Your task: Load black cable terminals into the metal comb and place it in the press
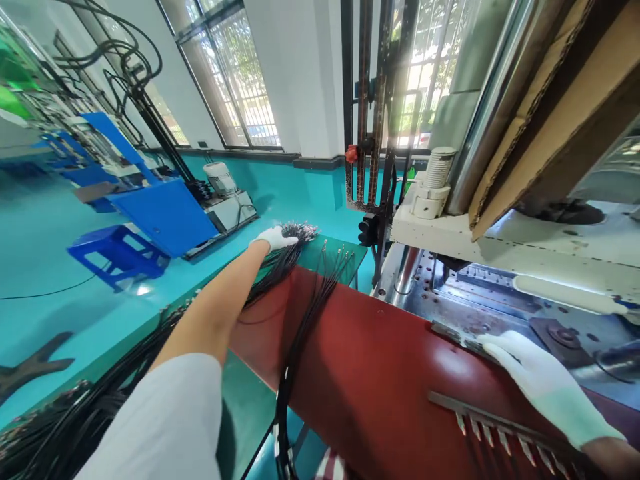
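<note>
My left hand (276, 239), in a white glove, reaches out to the far end of a thick bundle of black cables (280, 263); its fingers are wrapped round some cables near their metal-tipped ends. A second black cable bundle (305, 320) lies across the red board (370, 360), its tips fanned out at the far edge. On the right, my right hand (510, 353), also gloved, has its fingertips closed on a dark metal strip (450, 333) at the board's edge. Nearer to me lies a metal bar with several pointed prongs (500, 427).
A press machine (500, 247) with a metal bed stands at the right, cardboard (540, 120) above it. More black cables (115, 387) lie along the green table at left. A blue stool (120, 250) and blue machine (163, 217) stand beyond.
</note>
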